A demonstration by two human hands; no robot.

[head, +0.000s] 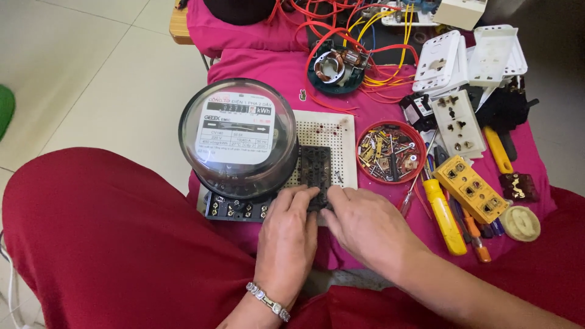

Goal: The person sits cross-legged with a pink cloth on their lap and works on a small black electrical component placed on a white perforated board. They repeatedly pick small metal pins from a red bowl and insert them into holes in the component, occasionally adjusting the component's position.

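The black terminal cover (315,173) lies flat on the white perforated board (338,131), just right of the round glass-domed electricity meter (239,137), its long axis running away from the person toward the tangle of red and yellow wires (359,36). It looks placed but not yet fastened, since no screwdriver is in hand. The left hand (286,234) and right hand (365,228) both press fingertips on its near end, fingers loosely bent, not clamped; the pink-covered bench (262,64) carries everything.

White rectangular label (236,130) being shown under the clear round dome of the electricity meter (239,139), red and black print, left of the perforated board (329,131)
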